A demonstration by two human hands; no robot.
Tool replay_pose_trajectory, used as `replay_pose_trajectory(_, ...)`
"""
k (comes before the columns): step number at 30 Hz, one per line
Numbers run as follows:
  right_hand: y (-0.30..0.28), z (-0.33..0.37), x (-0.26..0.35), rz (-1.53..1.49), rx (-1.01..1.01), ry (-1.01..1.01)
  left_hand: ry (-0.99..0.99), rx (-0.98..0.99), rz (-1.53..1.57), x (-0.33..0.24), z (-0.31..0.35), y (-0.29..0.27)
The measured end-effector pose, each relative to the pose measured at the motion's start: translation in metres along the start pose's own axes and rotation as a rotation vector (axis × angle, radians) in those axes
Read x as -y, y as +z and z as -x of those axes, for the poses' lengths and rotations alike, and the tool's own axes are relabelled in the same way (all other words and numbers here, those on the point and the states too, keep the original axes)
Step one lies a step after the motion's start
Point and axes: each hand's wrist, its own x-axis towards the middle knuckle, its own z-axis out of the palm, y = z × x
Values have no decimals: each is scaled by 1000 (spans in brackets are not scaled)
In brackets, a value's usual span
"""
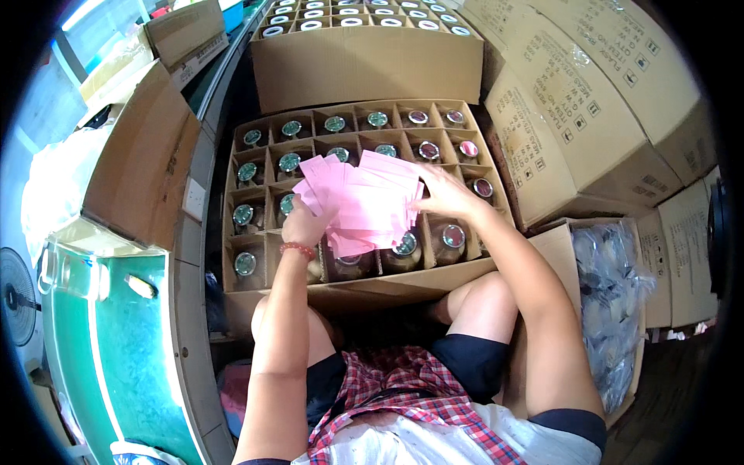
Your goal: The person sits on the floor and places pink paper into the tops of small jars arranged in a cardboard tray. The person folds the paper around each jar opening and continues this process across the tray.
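Slips of thin pale pink paper (372, 194), fanned and overlapping, lie between two bare hands, above the near part of an open brown cardboard carton with a divider grid (364, 284). Left hand (306, 225): grasping the left margin of the slips, thumb laid over them. Right hand (448, 192): fingers and thumb at the right edge, in contact; whether it pinches or only steadies, cannot tell.

Handling (judged): very light, limp, easily creased; loose slips likely to slide over one another and fan further. Best hold probably a flat pinch on both side edges, thumbs above and fingers supporting below.

Counts:
- Pink slips: many; overlap too dense to number.
- Round, silver-rimmed lidded containers (405, 245) in the grid: six in the far row, six in the next; each of these rows shows four greenish lids and two reddish. Nearer rows partly covered by paper and hands, so no total.
- Second brown divided carton behind (368, 74): one, six pale ring-shaped tops in its nearest row.
- Open carton of clear-plastic-wrapped goods (608, 302), right side: one.
- Red beaded bracelet (297, 249), left wrist: one.
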Motion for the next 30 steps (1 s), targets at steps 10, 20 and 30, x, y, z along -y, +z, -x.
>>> replay_pose_trajectory(10, 69, -17, 39, -8, -202, 60, -193, 328, 1017, 3, -17, 8)
replay_pose_trajectory(20, 83, -41, 91, -50, -158, 115, 37, 94, 537, 22, -15, 16)
replay_pose_trajectory(30, 44, -59, 33, 4, 286, 218, -17, 225, 134, 0, 0, -24)
